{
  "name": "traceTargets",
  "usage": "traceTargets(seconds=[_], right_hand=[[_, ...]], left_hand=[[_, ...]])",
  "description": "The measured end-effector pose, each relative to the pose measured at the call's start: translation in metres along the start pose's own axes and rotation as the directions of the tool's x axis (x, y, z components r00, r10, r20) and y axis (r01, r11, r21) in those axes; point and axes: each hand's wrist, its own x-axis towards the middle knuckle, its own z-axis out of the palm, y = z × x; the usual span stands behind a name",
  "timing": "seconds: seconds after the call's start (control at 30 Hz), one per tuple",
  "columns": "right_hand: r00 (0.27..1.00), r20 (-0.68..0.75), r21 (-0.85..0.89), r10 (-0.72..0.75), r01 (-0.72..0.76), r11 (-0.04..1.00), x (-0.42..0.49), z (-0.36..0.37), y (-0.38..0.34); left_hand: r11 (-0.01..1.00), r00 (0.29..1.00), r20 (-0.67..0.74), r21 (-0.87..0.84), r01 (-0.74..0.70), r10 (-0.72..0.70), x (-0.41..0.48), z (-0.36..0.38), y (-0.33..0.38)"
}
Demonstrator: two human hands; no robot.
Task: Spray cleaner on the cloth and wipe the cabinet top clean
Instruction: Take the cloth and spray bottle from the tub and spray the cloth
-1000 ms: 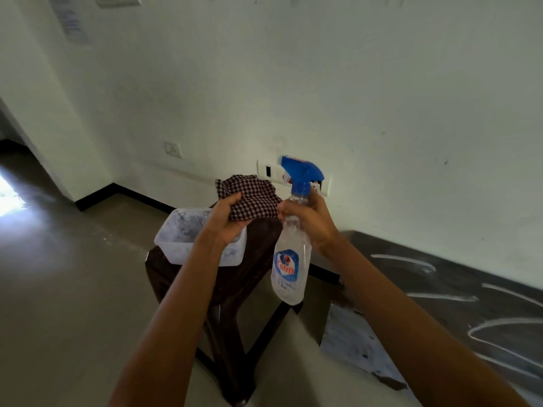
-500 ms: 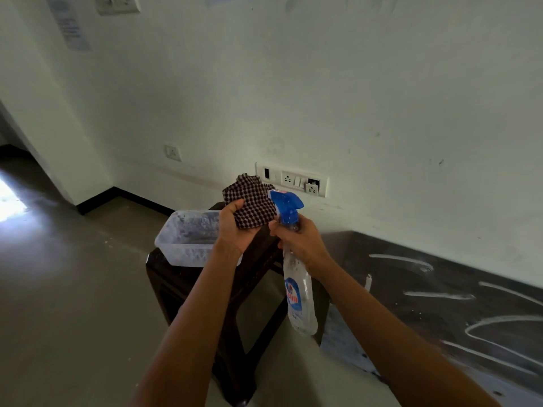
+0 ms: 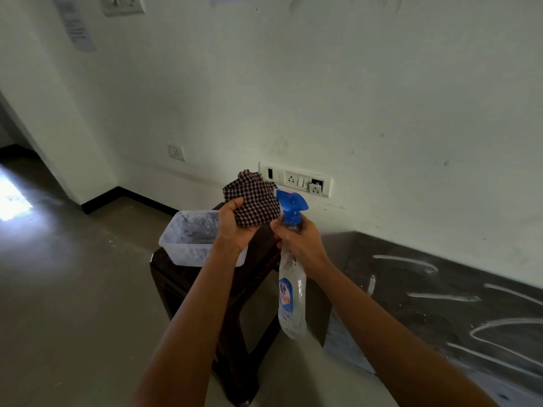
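Note:
My left hand [image 3: 235, 227] grips a bunched checked cloth [image 3: 254, 198], dark red and white, held up in front of the wall. My right hand [image 3: 302, 245] is wrapped round the neck of a clear spray bottle [image 3: 291, 304] with a blue trigger head [image 3: 291, 205]. The nozzle points left and almost touches the cloth. The bottle hangs down below my right hand, its blue label facing me. The dark cabinet top [image 3: 440, 304], smeared with white streaks, stretches along the wall at the lower right.
A dark wooden stool [image 3: 229, 304] stands under my hands and carries a clear plastic tub [image 3: 188, 239]. A socket strip [image 3: 296, 180] is on the white wall behind the cloth. Grey floor spreads out to the left.
The bottle has turned so its nozzle faces the cloth and has come closer to it. Both hands have dropped slightly in view and moved nearer each other.

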Motion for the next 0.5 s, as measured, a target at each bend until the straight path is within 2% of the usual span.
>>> traceTargets(seconds=[0.17, 0.5], right_hand=[[0.992, 0.120, -0.035, -0.023, 0.028, 0.999, -0.0057, 0.0052, 0.0027], [0.993, 0.113, -0.016, 0.018, -0.017, 1.000, -0.0087, 0.0030, 0.0050]], left_hand=[[1.000, 1.000, -0.006, -0.016, -0.002, 0.002, 0.0021, -0.0008, 0.0043], [0.999, 0.997, -0.064, 0.011, -0.038, 0.038, 0.0057, -0.0083, 0.0103]])
